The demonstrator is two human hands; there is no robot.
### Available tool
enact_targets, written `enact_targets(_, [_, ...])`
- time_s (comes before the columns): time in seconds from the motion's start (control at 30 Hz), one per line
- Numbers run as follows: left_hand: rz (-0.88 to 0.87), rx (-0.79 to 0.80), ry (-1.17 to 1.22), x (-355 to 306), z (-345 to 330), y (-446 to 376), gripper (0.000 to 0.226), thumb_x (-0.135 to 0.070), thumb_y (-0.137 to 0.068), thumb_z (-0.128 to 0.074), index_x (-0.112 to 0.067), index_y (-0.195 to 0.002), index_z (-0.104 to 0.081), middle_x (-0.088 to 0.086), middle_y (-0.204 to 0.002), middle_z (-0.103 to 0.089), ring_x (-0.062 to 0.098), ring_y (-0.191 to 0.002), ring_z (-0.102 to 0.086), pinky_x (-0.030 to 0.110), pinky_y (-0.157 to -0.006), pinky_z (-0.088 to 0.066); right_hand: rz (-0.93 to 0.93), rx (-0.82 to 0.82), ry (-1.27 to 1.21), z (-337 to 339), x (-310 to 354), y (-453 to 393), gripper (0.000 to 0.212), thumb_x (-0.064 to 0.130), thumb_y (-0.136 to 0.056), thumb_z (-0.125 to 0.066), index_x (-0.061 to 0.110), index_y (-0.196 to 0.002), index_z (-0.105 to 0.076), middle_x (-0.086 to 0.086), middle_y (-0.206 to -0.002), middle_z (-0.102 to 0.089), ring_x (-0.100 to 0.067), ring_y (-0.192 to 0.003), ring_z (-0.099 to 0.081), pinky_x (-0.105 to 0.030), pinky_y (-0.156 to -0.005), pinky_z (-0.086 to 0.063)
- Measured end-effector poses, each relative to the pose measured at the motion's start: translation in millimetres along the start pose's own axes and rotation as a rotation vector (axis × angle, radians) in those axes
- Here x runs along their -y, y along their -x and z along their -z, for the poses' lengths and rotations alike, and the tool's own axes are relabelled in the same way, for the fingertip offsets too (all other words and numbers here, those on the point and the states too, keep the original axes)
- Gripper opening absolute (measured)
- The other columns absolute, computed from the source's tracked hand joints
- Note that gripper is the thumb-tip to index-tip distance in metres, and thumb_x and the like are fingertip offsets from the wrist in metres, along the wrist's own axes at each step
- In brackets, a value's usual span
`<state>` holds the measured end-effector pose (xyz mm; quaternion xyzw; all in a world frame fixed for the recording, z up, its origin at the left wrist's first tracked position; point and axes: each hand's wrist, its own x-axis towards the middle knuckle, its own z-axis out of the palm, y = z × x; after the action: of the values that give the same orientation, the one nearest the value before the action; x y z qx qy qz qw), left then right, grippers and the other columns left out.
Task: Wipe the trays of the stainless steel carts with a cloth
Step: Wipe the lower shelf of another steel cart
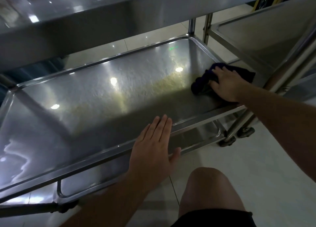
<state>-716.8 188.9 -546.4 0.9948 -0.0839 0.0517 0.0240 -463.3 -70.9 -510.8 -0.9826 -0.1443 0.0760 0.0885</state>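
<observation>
Cloth: dark blue cloth (207, 79) lies bunched at the right end of the middle tray (95, 96), under the right hand (227, 84).
Right hand: fingers pressed flat on the cloth, slightly curled over it.
Left hand: left hand (153, 144) spread flat, fingers together, resting on the tray's near rim.
Key relation: tray's long axis runs leftward from the cloth; unwiped length lies left of the right hand.
Neighbour: second cart (256, 38) stands just right.

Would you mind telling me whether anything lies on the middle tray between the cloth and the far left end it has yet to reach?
Nothing visible does. The right hand presses the dark cloth at the middle tray's right end; the left hand rests on the near rim only.
</observation>
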Motion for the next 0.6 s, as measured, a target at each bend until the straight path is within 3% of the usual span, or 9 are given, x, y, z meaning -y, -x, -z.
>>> enact_targets(0.17, [0.024, 0.001, -0.025, -1.5, 1.0, -0.2, 0.084, -0.063, -0.103, -0.037, -0.013, -0.169, -0.019, 0.003, -0.176, -0.019, 0.019, -0.163, -0.013, 0.039, -0.131, -0.013, 0.029, 0.007, -0.094, 7.5, 33.6, 1.1, 0.058, 0.042, -0.108, -0.04, 0.012, -0.157, -0.035, -0.012, -0.165, -0.03, -0.031, -0.153, -0.025, -0.05, -0.126, -0.016])
enact_targets(0.37, [0.022, 0.016, -0.029, 2.9, 1.6, 1.3, 0.084, -0.063, -0.103, -0.036, -0.016, -0.169, -0.016, 0.001, -0.177, -0.015, 0.017, -0.163, -0.01, 0.038, -0.13, -0.012, 0.246, 0.104, -0.086, -11.2, 41.0, 99.0, 0.069, 0.057, -0.103, -0.029, 0.025, -0.164, -0.02, 0.008, -0.171, -0.015, -0.011, -0.158, -0.007, -0.035, -0.126, -0.006])
enact_targets(0.47, [0.019, 0.007, -0.019, 4.3, 1.0, 1.8, 0.084, -0.062, -0.101, -0.039, -0.015, -0.169, -0.02, 0.002, -0.176, -0.018, 0.018, -0.163, -0.014, 0.04, -0.129, -0.018, 0.117, 0.066, -0.043, -4.2, 13.8, 80.6, 0.063, 0.05, -0.105, -0.033, 0.027, -0.163, -0.024, 0.004, -0.171, -0.019, -0.017, -0.158, -0.011, -0.042, -0.128, -0.011])
enact_targets(0.6, [0.011, -0.018, -0.009, 4.9, -1.3, 1.3, 0.085, -0.061, -0.1, -0.045, -0.014, -0.168, -0.025, 0.003, -0.175, -0.022, 0.019, -0.162, -0.017, 0.041, -0.13, -0.021, -0.146, -0.022, -0.016, 6.8, 0.9, 15.2, 0.062, 0.045, -0.107, -0.031, 0.019, -0.162, -0.022, -0.003, -0.172, -0.013, -0.025, -0.159, -0.005, -0.054, -0.127, -0.005])
